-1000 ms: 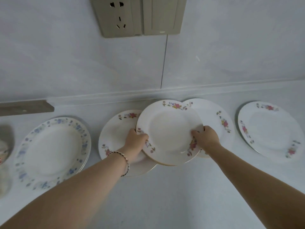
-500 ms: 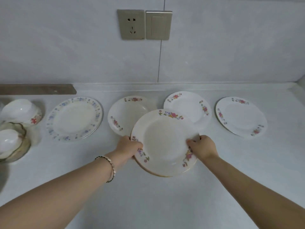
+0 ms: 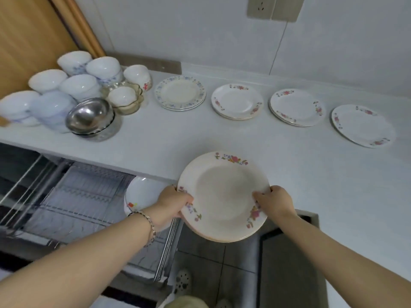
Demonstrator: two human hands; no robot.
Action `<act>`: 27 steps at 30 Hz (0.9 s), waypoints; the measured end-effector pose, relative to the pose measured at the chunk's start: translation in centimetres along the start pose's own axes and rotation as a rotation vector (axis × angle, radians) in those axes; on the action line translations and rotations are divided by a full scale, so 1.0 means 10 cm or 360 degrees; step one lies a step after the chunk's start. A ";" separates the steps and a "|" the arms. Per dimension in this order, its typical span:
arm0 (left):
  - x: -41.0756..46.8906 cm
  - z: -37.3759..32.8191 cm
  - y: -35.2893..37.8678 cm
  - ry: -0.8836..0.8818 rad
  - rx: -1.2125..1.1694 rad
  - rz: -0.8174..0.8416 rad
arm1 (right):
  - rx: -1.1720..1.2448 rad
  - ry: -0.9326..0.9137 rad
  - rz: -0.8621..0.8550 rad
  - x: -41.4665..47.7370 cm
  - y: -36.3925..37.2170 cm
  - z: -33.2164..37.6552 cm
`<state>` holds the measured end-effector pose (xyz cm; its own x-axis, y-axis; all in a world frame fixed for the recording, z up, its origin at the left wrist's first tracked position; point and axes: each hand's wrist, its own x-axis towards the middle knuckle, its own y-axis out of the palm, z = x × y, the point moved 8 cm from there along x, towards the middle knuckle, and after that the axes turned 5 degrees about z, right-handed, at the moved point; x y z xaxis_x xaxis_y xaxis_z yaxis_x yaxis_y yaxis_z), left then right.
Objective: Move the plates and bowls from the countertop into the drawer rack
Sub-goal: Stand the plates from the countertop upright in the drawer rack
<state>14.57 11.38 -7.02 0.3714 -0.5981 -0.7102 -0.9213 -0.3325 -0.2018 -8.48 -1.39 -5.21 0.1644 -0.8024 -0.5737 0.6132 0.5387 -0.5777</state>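
Observation:
I hold a small stack of floral plates (image 3: 223, 194) level, past the front edge of the countertop (image 3: 300, 165). My left hand (image 3: 172, 204) grips its left rim and my right hand (image 3: 274, 200) its right rim. Below to the left the wire drawer rack (image 3: 73, 196) stands pulled out, with one floral plate (image 3: 139, 194) in it. Further plates lie in a row on the counter: a blue-rimmed stack (image 3: 180, 93), two floral stacks (image 3: 236, 101) (image 3: 297, 107) and a floral plate (image 3: 362, 125). White bowls (image 3: 80, 85) cluster at the far left.
A steel bowl (image 3: 90, 115) and a glass bowl (image 3: 124, 97) holding a white bowl sit among the bowls. A wooden door (image 3: 29, 38) rises behind them. Wall socket and switch (image 3: 274, 7) are at the top. Tiled floor (image 3: 213, 263) and a slipper (image 3: 182, 281) show below.
Both hands have lifted the plate stack off the row and drawn it back over the counter's front edge. My view has swung left and down, showing the bowls and drawer rack.

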 end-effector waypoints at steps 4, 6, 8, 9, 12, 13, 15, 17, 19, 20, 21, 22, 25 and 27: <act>-0.22 0.52 -0.58 -0.0090 0.0005 -0.0027 | -0.0041 -0.0032 0.0105 -0.36 0.66 0.13; -0.29 0.77 -0.89 -0.0118 -0.0015 -0.0058 | -0.0062 -0.0030 0.0151 -0.49 1.03 0.19; -0.34 1.01 -1.23 -0.0136 -0.0045 -0.0089 | -0.0063 -0.0023 0.0190 -0.58 1.43 0.27; -0.36 1.11 -1.42 -0.0149 -0.0049 -0.0108 | -0.0071 -0.0014 0.0214 -0.62 1.64 0.33; -0.37 1.43 -2.06 -0.0183 -0.0048 -0.0182 | -0.0112 -0.0020 0.0271 -0.76 2.28 0.58; -0.35 1.53 -2.29 -0.0189 -0.0053 -0.0215 | -0.0109 -0.0019 0.0280 -0.81 2.50 0.67; -0.30 1.68 -2.70 -0.0202 -0.0041 -0.0253 | -0.0080 0.0009 0.0278 -0.87 2.88 0.82; -0.24 1.79 -3.06 -0.0210 -0.0020 -0.0262 | -0.0068 0.0041 0.0290 -0.92 3.24 0.95; -0.15 1.87 -3.39 -0.0214 0.0027 -0.0273 | -0.0054 0.0056 0.0291 -0.94 3.54 1.05; -0.09 1.89 -3.53 -0.0218 0.0061 -0.0272 | -0.0045 0.0063 0.0283 -0.93 3.68 1.09; -0.01 1.91 -3.65 -0.0225 0.0101 -0.0262 | -0.0025 0.0074 0.0268 -0.91 3.80 1.13; 0.07 1.93 -3.75 -0.0234 0.0137 -0.0250 | 0.0000 0.0091 0.0256 -0.88 3.91 1.16; 0.39 2.00 -4.00 -0.0295 0.0197 -0.0226 | 0.0061 0.0146 0.0253 -0.74 4.23 1.29; 0.65 2.04 -4.14 -0.0335 0.0248 -0.0230 | 0.0088 0.0208 0.0252 -0.59 4.45 1.34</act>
<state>52.76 36.13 -17.06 0.4831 -0.3827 -0.7875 -0.8732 -0.2774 -0.4008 28.22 23.86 -19.75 0.1630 -0.6668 -0.7272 0.6299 0.6376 -0.4435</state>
